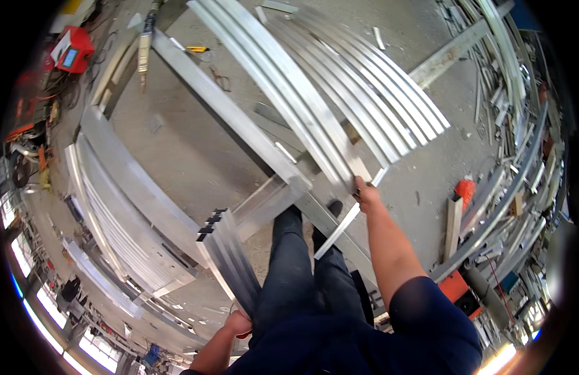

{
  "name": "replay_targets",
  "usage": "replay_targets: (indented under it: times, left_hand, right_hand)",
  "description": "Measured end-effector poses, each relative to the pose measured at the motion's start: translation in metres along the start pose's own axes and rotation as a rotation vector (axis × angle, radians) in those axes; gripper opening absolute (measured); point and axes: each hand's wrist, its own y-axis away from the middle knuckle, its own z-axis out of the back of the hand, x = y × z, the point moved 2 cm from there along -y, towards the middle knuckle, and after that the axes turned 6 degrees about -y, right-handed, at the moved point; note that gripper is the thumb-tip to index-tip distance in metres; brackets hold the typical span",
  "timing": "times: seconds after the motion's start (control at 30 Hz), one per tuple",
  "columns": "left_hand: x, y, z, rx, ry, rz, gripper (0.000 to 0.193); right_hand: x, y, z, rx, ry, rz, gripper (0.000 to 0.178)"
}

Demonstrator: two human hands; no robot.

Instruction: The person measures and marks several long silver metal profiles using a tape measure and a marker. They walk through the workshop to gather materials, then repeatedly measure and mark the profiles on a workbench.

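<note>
My right hand (pixel 366 195) is closed on the near end of a long silvery metal profile (pixel 289 103), which runs away to the upper left. To its right, several similar profiles (pixel 371 81) lie side by side across the frame. My left hand (pixel 238 324) is low beside my hip, its fingers curled at the lower end of a bundle of metal profiles (pixel 230 253). That bundle stands tilted against my left leg, with black pieces at its upper end. A thin pale strip (pixel 349 219) slants below my right hand.
A metal frame beam (pixel 224 103) crosses in front of me. More long profiles (pixel 130 234) lie at left. A red machine with a screen (pixel 74 53) stands at the far left, near a brush (pixel 146 47) and a yellow cutter (pixel 197 49). Metal offcuts (pixel 502 106) pile up at right.
</note>
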Motion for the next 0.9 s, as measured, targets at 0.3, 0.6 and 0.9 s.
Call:
replay_targets:
  times: [0.3,0.6,0.9]
  left_hand:
    - [-0.032,0.012,0.039,0.119,0.047,0.163,0.052]
    - [0.006,-0.003,0.004,-0.004,0.068,-0.014,0.051]
    - [-0.003,-0.002,0.015,0.006,-0.014,-0.053,0.044]
  right_hand:
    - [-0.001,-0.010,0.004,0.107,-0.015,-0.019,0.089]
    - [0.002,0.004,0.001,0.090,-0.030,0.021,0.076]
    - [0.006,0.019,0.003,0.029,0.056,0.095,0.074]
